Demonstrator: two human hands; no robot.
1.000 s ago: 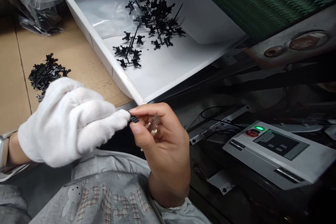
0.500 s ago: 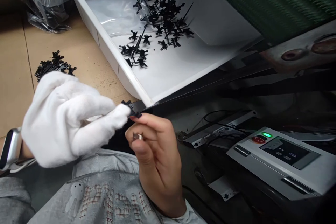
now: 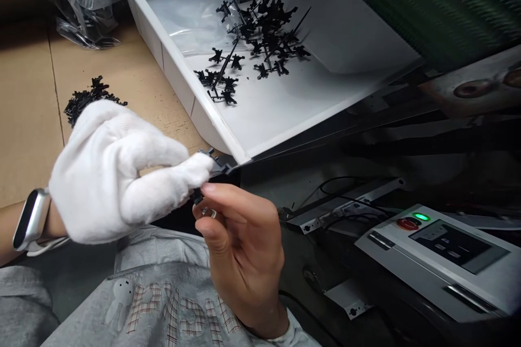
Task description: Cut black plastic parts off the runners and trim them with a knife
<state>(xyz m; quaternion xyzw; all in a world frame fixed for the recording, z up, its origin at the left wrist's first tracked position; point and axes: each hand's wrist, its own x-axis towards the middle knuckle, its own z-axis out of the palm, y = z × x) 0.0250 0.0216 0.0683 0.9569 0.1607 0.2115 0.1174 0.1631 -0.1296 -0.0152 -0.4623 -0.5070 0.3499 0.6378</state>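
My left hand, in a white glove, pinches a small black plastic part between thumb and forefinger. My bare right hand sits just under it, fingers curled around a small metal tool, its fingertips touching the part. Both hands hover over my lap, near the corner of a white tray. Inside the tray lie several black plastic sprues with parts attached.
A heap of loose black parts lies on the cardboard surface at left. Clear plastic bags sit at the back left. A grey control panel with a green light and red button is at lower right.
The view has shifted, so everything sits further right. My gloved hand has lifted the black part slightly and turned it; my right fingers have closed in beneath it.
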